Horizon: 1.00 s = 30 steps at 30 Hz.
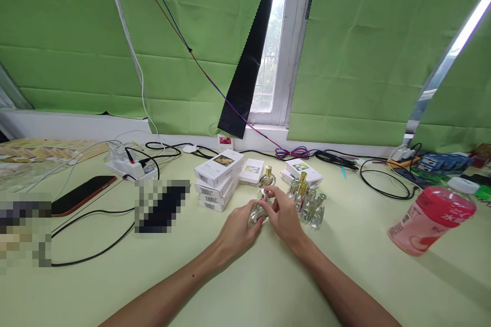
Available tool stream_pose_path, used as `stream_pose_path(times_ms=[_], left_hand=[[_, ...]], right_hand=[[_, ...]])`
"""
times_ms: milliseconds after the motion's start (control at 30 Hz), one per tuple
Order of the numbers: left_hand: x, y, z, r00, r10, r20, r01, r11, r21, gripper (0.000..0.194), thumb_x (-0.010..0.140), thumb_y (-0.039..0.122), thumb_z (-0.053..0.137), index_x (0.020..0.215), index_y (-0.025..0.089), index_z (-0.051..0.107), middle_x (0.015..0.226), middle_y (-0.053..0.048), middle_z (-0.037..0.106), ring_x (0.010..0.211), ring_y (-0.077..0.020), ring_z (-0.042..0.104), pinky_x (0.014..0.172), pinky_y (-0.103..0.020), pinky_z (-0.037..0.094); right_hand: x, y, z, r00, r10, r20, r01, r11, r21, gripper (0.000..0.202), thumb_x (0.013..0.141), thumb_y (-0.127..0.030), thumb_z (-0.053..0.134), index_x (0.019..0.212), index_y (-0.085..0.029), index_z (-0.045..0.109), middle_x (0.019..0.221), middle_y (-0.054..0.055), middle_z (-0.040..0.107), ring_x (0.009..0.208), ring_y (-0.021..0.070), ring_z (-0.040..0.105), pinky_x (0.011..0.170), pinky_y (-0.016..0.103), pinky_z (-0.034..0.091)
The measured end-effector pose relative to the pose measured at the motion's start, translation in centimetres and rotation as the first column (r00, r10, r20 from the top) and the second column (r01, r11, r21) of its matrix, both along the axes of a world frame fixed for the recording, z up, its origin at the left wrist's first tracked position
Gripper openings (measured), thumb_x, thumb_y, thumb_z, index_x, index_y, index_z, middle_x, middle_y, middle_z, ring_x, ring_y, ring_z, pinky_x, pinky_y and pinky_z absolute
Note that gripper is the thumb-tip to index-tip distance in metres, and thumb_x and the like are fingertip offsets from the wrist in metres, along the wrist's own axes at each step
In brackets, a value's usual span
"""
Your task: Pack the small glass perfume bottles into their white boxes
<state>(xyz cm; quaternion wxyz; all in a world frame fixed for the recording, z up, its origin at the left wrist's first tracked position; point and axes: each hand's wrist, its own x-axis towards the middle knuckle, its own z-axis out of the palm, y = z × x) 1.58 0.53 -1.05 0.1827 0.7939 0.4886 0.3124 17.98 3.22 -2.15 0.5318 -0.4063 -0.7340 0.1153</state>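
Observation:
Near the middle of the table, my left hand [238, 228] is closed round a small clear glass bottle [256, 213]. My right hand [284, 214] has its fingers pinched together at the top of that same bottle; what they grip there is too small to make out. Just beyond my fingers stands another glass bottle with a gold cap [267, 178]. Several small glass bottles with gold and greenish tops [307, 202] stand in a group right of my right hand. Left of my hands is a stack of white boxes [217, 179].
More white boxes [251, 170] [303, 170] lie behind the bottles. A pink drink bottle [429, 219] stands on the right of the pale green table [245, 291]. At left are a phone [84, 195], a white power strip [128, 166] and black cables. Cables run along the back edge.

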Motion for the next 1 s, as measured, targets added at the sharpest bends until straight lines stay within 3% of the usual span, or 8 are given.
stream_pose_path(times_ms=[267, 567, 1000], left_hand=[[-0.13, 0.08, -0.24, 1.000, 0.010, -0.006, -0.010, 1.000, -0.002, 0.028, 0.097, 0.032, 0.054, 0.122, 0.022, 0.060, 0.065, 0.002, 0.065, 0.058, -0.0201, 0.060, 0.061, -0.028, 0.039], [-0.05, 0.06, -0.03, 1.000, -0.001, -0.001, 0.001, 1.000, 0.010, 0.027, 0.096, 0.030, 0.054, 0.119, 0.021, 0.062, 0.065, 0.001, 0.066, 0.058, -0.0200, 0.061, 0.062, -0.029, 0.041], [-0.20, 0.15, -0.31, 1.000, -0.001, 0.014, 0.001, 1.000, 0.016, 0.029, 0.095, 0.029, 0.055, 0.121, 0.020, 0.062, 0.063, 0.001, 0.065, 0.058, -0.0206, 0.062, 0.063, -0.029, 0.042]], right_hand=[[-0.26, -0.27, 0.56, 0.999, -0.040, -0.012, 0.040, 0.999, 0.003, 0.017, 0.095, -0.034, 0.066, 0.104, -0.020, 0.066, 0.088, 0.003, 0.071, 0.054, 0.0125, 0.055, 0.059, 0.026, 0.047], [0.16, -0.52, 0.95, 0.994, 0.105, -0.015, -0.106, 0.994, -0.038, 0.029, 0.099, -0.027, 0.054, 0.126, -0.019, 0.064, 0.096, 0.006, 0.073, 0.057, 0.0131, 0.057, 0.059, 0.027, 0.049], [-0.04, -0.14, 0.69, 0.996, 0.091, -0.023, -0.092, 0.995, -0.037, 0.024, 0.096, -0.022, 0.056, 0.118, -0.019, 0.066, 0.095, 0.006, 0.072, 0.059, 0.0137, 0.056, 0.061, 0.028, 0.049]])
